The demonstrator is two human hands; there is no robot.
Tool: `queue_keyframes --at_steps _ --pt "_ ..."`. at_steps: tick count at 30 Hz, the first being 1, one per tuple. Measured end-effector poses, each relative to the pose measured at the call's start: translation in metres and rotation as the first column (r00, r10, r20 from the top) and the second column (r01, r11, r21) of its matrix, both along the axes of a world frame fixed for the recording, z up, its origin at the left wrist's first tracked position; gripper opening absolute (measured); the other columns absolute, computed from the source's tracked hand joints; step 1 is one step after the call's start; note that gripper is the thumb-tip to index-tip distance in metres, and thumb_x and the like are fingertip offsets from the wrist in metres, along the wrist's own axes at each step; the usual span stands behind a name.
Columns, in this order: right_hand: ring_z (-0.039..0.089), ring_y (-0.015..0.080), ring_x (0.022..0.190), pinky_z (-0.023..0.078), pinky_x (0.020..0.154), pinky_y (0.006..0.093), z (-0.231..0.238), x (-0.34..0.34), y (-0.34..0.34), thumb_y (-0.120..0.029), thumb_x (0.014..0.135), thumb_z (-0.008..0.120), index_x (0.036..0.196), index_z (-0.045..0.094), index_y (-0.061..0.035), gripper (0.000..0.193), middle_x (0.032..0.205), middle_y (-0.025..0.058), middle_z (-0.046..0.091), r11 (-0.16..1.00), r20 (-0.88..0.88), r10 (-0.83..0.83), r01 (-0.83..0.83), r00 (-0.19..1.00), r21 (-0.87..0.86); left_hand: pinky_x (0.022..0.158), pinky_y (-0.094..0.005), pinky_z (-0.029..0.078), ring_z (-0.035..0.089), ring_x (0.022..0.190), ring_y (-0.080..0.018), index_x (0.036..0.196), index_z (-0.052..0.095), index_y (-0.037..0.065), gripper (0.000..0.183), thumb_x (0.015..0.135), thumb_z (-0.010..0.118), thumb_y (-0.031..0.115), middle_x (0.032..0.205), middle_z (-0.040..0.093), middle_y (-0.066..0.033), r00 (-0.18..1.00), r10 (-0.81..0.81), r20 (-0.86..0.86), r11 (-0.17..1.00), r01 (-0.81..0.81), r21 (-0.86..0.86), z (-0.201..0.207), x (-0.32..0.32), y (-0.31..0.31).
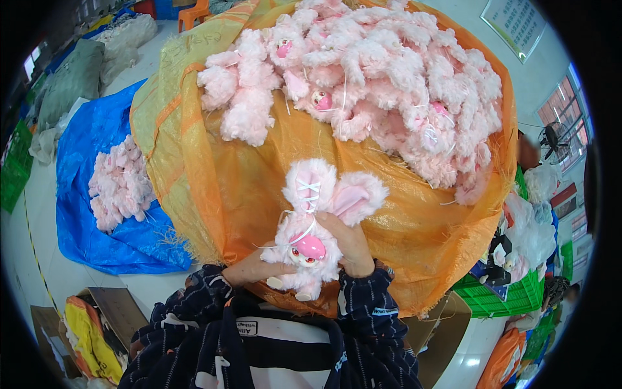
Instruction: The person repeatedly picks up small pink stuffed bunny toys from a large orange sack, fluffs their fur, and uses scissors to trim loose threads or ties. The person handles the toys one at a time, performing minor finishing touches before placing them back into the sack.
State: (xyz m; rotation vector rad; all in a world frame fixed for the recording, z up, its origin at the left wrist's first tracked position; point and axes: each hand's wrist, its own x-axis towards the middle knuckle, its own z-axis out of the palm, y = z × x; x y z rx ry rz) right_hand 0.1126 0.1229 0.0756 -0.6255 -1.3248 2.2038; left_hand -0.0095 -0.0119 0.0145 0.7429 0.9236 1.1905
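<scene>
A pink plush rabbit toy (311, 223) with long fluffy ears, a pink face and a white ribbon is held upside down, its face toward me, in front of a big orange sack (214, 188). My left hand (249, 266) grips its lower left side. My right hand (353, 243) holds its right side, fingers up along the body near one ear. Both forearms wear dark striped sleeves. A heap of many similar pink plush toys (382, 84) fills the open top of the sack.
A blue tarp (84, 214) on the floor at left carries a smaller pile of pink plush toys (120, 185). Grey and white sacks (78, 74) lie at back left. Green crates (502, 298) and bags stand at right, cardboard boxes (113, 311) at lower left.
</scene>
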Motion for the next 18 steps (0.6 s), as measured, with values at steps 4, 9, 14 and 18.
queue_keyframes --at_steps 4,9,14,18 --pt "0.054 0.0141 0.093 0.045 0.079 0.0278 0.001 -0.003 0.004 -0.009 0.078 0.064 0.117 0.047 0.0005 0.044 0.106 0.0073 0.056 1.0 0.015 -0.011 0.01 1.0 0.017 0.093 -0.0298 0.037 0.047 0.107 -0.0154 0.126 0.038 0.003 0.057 0.076 0.065 0.009 0.117 0.05 -0.0065 0.999 -0.02 0.027 1.0 0.019 0.018 0.002 0.002 0.001" --pt "0.054 0.0134 0.09 0.046 0.077 0.027 0.008 -0.002 0.002 -0.007 0.075 0.067 0.112 0.05 0.0002 0.04 0.102 0.0063 0.057 0.983 0.122 -0.034 0.011 0.992 0.184 0.092 -0.0295 0.038 0.047 0.106 -0.0143 0.125 0.038 0.003 0.058 0.075 0.067 0.009 0.117 0.051 -0.0064 0.985 -0.021 -0.174 0.996 0.036 0.087 -0.003 0.004 0.001" --pt "0.055 0.0127 0.089 0.046 0.075 0.0261 -0.003 -0.003 0.005 -0.005 0.075 0.067 0.107 0.054 0.0008 0.035 0.099 0.0062 0.058 0.969 0.054 -0.087 0.072 0.995 0.238 0.092 -0.0293 0.038 0.047 0.105 -0.0137 0.126 0.038 0.003 0.059 0.075 0.068 0.01 0.116 0.051 -0.0062 0.986 0.013 -0.165 0.994 0.005 0.11 0.0 0.003 0.002" --pt "0.055 0.0126 0.087 0.046 0.074 0.0259 -0.008 -0.005 0.004 -0.005 0.075 0.067 0.106 0.054 0.0009 0.034 0.099 0.0062 0.058 0.946 0.043 -0.139 0.12 0.989 0.3 0.093 -0.0297 0.037 0.047 0.107 -0.0139 0.126 0.037 0.003 0.06 0.075 0.067 0.01 0.117 0.05 -0.0061 0.988 -0.021 -0.15 0.997 0.031 0.068 -0.001 0.0 0.002"
